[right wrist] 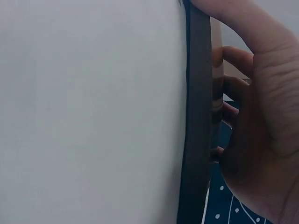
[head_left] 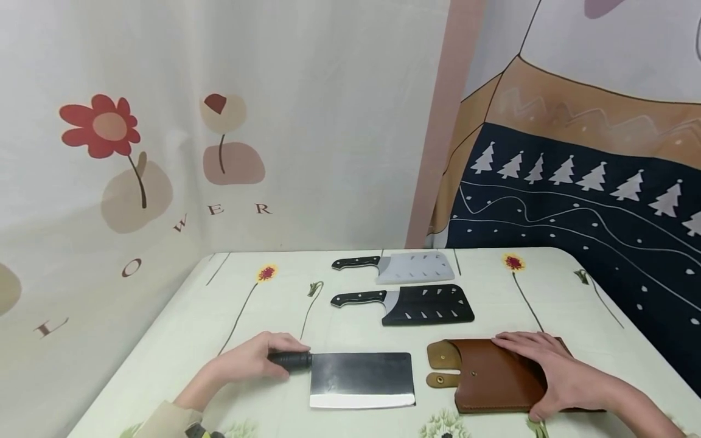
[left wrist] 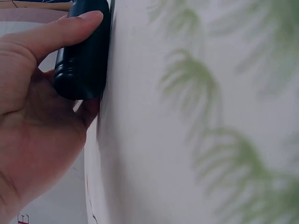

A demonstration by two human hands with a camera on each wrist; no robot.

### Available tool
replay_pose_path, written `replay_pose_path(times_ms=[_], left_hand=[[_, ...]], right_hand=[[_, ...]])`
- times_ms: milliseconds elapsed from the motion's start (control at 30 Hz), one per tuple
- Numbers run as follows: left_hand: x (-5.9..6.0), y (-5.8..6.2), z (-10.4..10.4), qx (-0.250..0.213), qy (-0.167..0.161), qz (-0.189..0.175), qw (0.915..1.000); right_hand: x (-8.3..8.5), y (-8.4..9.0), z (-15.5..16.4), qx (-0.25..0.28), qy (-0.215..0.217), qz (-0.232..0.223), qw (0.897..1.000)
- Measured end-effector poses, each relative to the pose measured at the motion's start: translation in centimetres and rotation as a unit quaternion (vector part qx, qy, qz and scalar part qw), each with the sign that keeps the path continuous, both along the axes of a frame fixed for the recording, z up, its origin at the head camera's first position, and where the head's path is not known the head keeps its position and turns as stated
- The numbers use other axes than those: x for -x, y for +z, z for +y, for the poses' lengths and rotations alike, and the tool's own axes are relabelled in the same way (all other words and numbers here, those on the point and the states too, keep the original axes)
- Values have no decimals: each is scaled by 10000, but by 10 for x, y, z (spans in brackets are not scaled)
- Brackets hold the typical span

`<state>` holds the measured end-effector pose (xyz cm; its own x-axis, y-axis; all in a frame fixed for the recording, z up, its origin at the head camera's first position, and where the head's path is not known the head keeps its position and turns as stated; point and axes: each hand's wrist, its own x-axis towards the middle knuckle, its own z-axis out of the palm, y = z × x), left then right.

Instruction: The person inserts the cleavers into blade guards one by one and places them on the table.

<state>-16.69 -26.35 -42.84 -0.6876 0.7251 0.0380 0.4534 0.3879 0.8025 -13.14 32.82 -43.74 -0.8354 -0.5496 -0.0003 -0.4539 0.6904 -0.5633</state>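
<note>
A wide cleaver (head_left: 361,377) lies at the front of the table with its bright edge toward me. My left hand (head_left: 257,359) holds its black handle (left wrist: 84,51), the thumb along the top and the fingers beneath in the left wrist view. To the right of the blade is a brown leather knife sheath (head_left: 493,377), its two snap straps (head_left: 442,380) loose toward the cleaver. Spread across the sheath, my right hand (head_left: 569,377) grips it with fingers at the far edge and thumb at the near edge. The right wrist view shows the sheath's dark side (right wrist: 198,116).
Behind the cleaver lies a smaller black-handled knife in a black blade cover (head_left: 429,304). Farther back is another in a translucent white cover (head_left: 418,267). The flower-print tablecloth (head_left: 181,340) reaches patterned curtains (head_left: 328,121) at the back and sides.
</note>
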Motion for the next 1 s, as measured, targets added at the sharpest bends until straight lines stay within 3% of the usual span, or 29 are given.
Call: replay_pose_path(times_ms=[267,533,667,1000], left_hand=[[1,-2,-4,-153,-75,-111,9998],[0,-4,-6,-312,-140,178,9993],[2,-4,-6,-360,3,237,9991],[12,4,8,-817,337,-352,9955]], right_hand=[[1,3,-5,-78,-74,-218,9997],[3,7,-8,-225,-134,-25,9997],[6,13,-9,-339,-109,108,9993],[15,19,-18,-244,-31,262,9994]])
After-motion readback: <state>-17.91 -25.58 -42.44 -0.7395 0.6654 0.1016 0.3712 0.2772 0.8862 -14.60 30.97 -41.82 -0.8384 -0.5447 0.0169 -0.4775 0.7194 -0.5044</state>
